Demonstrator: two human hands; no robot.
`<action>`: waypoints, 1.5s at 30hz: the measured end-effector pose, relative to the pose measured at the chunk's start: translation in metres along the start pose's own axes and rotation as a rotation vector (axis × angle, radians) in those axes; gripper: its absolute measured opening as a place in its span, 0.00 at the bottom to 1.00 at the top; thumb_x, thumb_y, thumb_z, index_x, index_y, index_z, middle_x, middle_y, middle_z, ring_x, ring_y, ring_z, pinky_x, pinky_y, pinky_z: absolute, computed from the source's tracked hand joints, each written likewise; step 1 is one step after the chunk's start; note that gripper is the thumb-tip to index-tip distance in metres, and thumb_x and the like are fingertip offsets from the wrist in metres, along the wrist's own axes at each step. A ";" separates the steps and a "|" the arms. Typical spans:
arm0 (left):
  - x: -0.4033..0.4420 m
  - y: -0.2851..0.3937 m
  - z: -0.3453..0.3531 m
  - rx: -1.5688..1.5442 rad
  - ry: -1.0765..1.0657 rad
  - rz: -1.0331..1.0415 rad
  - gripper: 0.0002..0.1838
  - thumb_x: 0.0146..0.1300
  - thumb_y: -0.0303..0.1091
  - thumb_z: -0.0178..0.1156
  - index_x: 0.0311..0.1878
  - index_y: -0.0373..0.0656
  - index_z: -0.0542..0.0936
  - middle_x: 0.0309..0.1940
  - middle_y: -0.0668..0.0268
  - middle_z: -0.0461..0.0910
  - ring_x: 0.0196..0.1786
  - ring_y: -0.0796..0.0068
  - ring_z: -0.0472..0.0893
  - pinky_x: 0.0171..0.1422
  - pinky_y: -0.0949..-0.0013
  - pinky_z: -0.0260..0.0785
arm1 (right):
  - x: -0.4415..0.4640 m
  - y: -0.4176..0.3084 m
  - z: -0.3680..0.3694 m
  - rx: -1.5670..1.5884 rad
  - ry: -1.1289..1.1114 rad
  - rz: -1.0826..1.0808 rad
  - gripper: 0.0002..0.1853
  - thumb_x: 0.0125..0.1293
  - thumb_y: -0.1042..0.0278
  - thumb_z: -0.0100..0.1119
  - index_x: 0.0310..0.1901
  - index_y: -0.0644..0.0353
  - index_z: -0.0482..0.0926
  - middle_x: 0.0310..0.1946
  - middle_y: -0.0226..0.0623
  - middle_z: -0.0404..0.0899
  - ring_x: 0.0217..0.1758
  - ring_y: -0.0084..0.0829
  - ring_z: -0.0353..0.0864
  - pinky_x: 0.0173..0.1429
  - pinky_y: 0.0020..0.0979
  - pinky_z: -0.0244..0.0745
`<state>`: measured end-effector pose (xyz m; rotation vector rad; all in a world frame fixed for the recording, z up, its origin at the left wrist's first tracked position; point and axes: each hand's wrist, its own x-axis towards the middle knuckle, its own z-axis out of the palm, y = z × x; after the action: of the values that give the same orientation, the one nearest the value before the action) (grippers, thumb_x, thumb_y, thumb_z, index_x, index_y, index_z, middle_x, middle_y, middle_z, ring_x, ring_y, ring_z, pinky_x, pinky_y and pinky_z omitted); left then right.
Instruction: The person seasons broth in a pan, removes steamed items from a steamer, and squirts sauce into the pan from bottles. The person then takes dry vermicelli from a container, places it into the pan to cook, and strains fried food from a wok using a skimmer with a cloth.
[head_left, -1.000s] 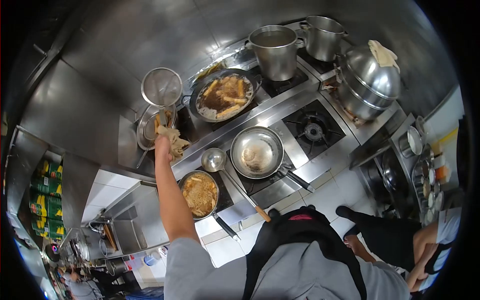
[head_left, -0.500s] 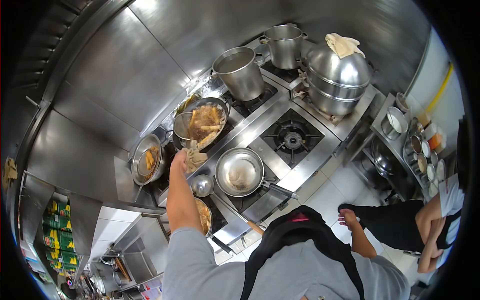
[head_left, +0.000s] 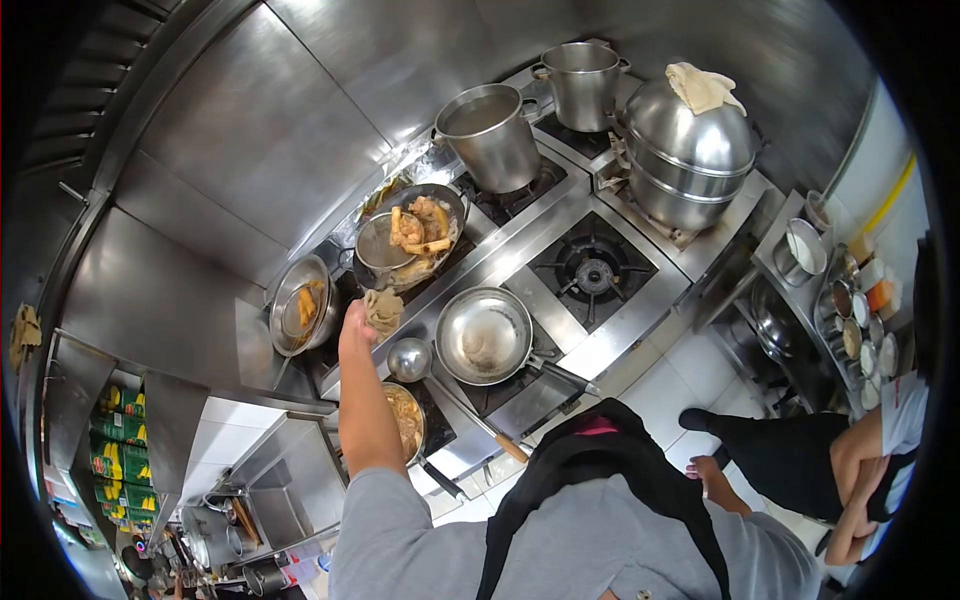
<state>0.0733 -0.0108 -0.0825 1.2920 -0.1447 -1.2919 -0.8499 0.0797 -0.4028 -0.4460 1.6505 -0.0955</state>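
Note:
My left hand (head_left: 355,326) is closed on a bunched beige cloth (head_left: 383,311), just below the dark wok (head_left: 462,212). Whether a handle lies inside the cloth is hidden. Fried golden pieces (head_left: 425,228) lie in the wok, beside and partly over a round wire strainer (head_left: 382,246). Below the cloth rests a steel ladle (head_left: 409,360), next to a bare steel pan (head_left: 485,335). My right hand (head_left: 708,478) hangs low by my side with loose fingers and nothing visible in it.
Left of the wok, a steel bowl (head_left: 288,330) holds fried pieces. A smaller pan (head_left: 404,420) contains food. Tall pots (head_left: 490,140) and a domed steamer (head_left: 690,140) stand behind the burner (head_left: 594,273). Another person (head_left: 790,450) is at right, near a shelf of containers (head_left: 800,250).
The fried pieces have gathered into a clump beside the strainer, where before they lay spread in bubbling oil. My left hand has shifted slightly left; my right hand has dropped lower.

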 end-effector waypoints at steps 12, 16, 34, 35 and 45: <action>-0.023 -0.021 0.034 0.294 0.460 0.224 0.17 0.67 0.28 0.41 0.48 0.31 0.78 0.39 0.50 0.84 0.35 0.51 0.86 0.37 0.47 0.81 | -0.020 -0.097 0.037 0.000 -0.041 -0.159 0.16 0.70 0.61 0.51 0.56 0.53 0.74 0.39 0.33 0.78 0.36 0.31 0.79 0.40 0.39 0.78; -0.049 -0.015 0.043 0.819 0.579 0.324 0.15 0.64 0.27 0.44 0.47 0.29 0.78 0.38 0.47 0.84 0.34 0.51 0.86 0.32 0.49 0.78 | -0.025 -0.092 0.031 0.032 -0.028 -0.165 0.15 0.70 0.62 0.50 0.56 0.53 0.74 0.40 0.34 0.78 0.37 0.31 0.80 0.41 0.40 0.79; 0.017 0.025 0.050 0.177 0.317 0.169 0.14 0.68 0.35 0.51 0.45 0.34 0.80 0.38 0.51 0.84 0.36 0.53 0.86 0.39 0.48 0.81 | -0.033 -0.022 0.018 0.072 0.039 -0.021 0.16 0.71 0.62 0.51 0.57 0.54 0.75 0.43 0.37 0.78 0.42 0.38 0.80 0.46 0.45 0.78; 0.018 0.030 0.048 0.174 0.319 0.164 0.14 0.68 0.35 0.51 0.45 0.34 0.81 0.38 0.51 0.84 0.36 0.53 0.86 0.38 0.48 0.81 | -0.034 -0.029 0.020 0.081 0.031 -0.048 0.16 0.71 0.62 0.51 0.57 0.54 0.75 0.43 0.37 0.78 0.42 0.37 0.80 0.46 0.45 0.78; -0.041 0.057 0.048 0.807 0.299 0.348 0.20 0.62 0.27 0.43 0.50 0.30 0.81 0.40 0.51 0.84 0.41 0.61 0.83 0.46 0.59 0.73 | -0.036 -0.040 0.022 0.049 0.011 -0.056 0.15 0.71 0.62 0.52 0.56 0.55 0.76 0.42 0.36 0.79 0.40 0.36 0.81 0.44 0.43 0.78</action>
<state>0.0597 -0.0233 0.0005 2.0141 -0.6976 -0.7315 -0.8166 0.0594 -0.3596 -0.4554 1.6434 -0.1799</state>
